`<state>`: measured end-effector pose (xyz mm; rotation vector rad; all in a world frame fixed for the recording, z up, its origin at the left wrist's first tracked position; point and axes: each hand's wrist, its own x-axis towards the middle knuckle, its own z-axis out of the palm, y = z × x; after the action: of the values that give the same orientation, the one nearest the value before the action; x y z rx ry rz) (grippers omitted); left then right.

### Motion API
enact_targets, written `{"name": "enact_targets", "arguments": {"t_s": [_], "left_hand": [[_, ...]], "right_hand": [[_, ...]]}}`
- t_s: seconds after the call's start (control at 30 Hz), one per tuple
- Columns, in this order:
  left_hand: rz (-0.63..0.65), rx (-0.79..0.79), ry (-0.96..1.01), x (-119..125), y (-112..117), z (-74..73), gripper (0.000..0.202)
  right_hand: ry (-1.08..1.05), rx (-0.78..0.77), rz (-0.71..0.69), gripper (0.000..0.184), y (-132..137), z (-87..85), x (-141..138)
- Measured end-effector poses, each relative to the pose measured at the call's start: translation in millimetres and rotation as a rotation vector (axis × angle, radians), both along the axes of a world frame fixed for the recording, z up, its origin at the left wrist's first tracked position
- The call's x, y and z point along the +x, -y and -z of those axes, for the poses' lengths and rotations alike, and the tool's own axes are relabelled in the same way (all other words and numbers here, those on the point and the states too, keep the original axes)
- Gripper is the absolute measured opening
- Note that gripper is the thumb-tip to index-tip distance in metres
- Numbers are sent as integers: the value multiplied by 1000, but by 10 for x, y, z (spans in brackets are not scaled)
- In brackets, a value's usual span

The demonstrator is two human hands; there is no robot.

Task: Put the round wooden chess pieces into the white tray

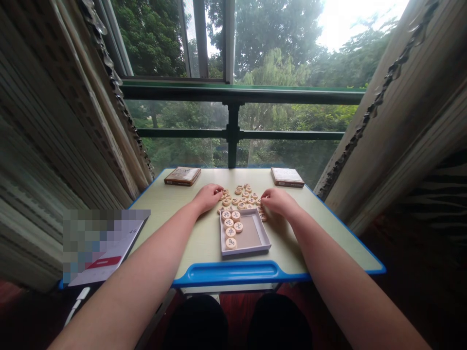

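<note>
L hand (208, 197) & R hand (277, 200) are flanking chess pieces (243, 195) mid-frame, half-curled, grip unclear; tray (252, 238) sitting just below for reach.

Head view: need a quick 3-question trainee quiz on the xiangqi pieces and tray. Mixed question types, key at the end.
1. True or false: xiangqi pieces fill the whole white tray.
2. The loose pile lies: A) just beyond the tray's far edge; B) inside the tray; C) left of the tray.
3. Fill in: the tray's pieces line its ____ side.
Key: 1 false; 2 A; 3 left.
</note>
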<state>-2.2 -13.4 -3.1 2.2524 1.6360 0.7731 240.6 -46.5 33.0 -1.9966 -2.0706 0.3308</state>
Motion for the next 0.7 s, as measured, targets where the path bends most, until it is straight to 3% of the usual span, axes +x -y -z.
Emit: {"name": "enact_targets", "arguments": {"t_s": [0.2, 0.33, 0.53, 0.7], "left_hand": [[-4, -3, -2, -2, -5, 1, 30], [0, 2, -15, -5, -8, 4, 30], [-2, 20, -21, 3, -7, -3, 30], [16, 25, -26, 7, -3, -21, 31]], "right_hand": [[-16, 64, 35, 28, 16, -37, 5], [-10, 6, -31, 28, 16, -45, 14], [25, 14, 28, 30, -7, -5, 31], [10, 121, 0, 34, -3, 23, -1]]}}
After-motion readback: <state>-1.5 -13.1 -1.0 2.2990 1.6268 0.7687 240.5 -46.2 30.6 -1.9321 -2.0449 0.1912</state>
